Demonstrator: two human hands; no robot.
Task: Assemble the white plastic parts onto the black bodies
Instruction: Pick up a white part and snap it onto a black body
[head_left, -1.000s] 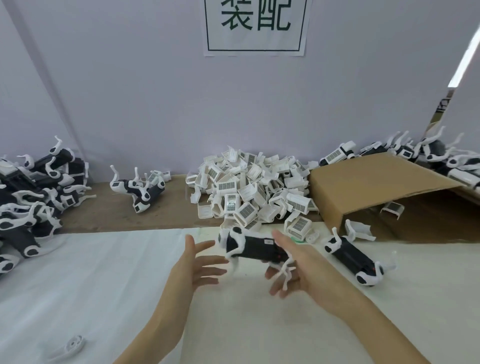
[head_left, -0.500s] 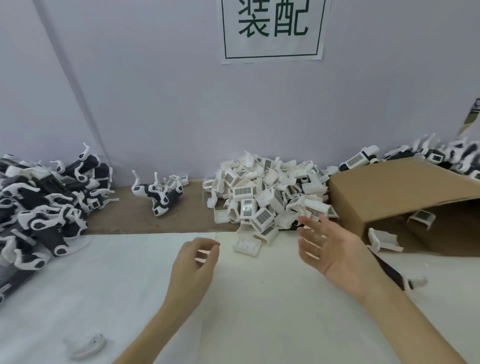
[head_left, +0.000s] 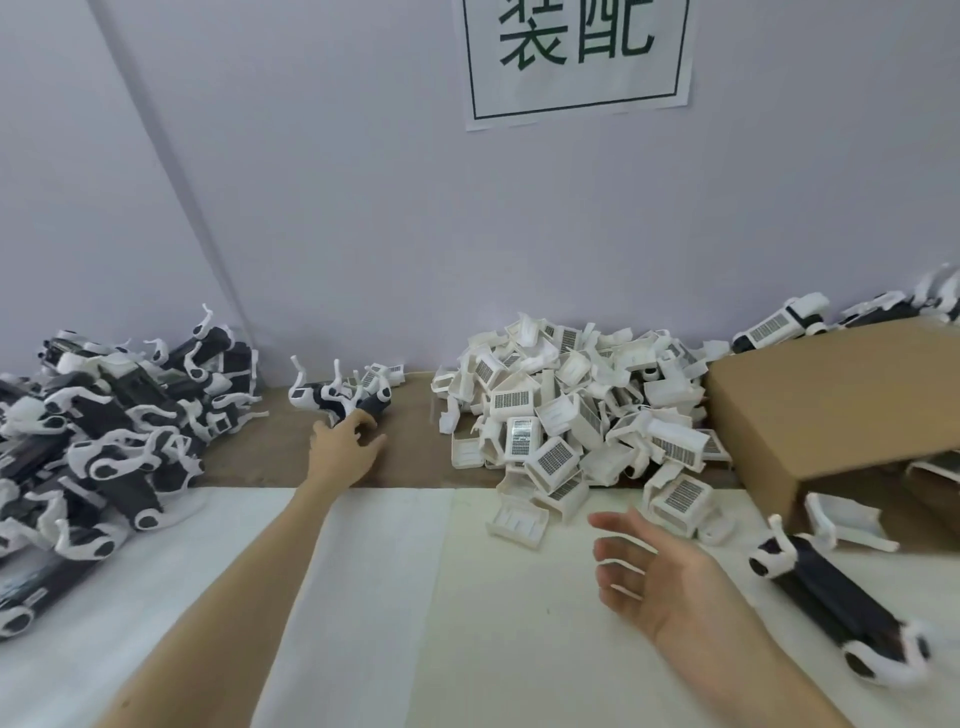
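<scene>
My left hand (head_left: 344, 448) stretches far forward to a small cluster of black bodies with white ends (head_left: 337, 397) by the wall. Its fingertips touch the nearest black body, and its fingers are not closed round it. Over the white mat, my right hand (head_left: 655, 574) hovers with fingers spread and nothing in it. A heap of white plastic parts with barcode labels (head_left: 571, 415) lies just beyond the right hand. One black body with white ends (head_left: 834, 597) lies on the mat to the right of that hand.
A large pile of black bodies (head_left: 104, 447) fills the left side. An open cardboard box (head_left: 831, 405) lies on its side at the right, with more bodies behind it. A white mat (head_left: 441, 623) covers the near table. The wall with a paper sign stands close behind.
A second ago my right hand held a black body in front of me; now both hands hold nothing. My left hand has reached forward to the small cluster by the wall. The view has turned left.
</scene>
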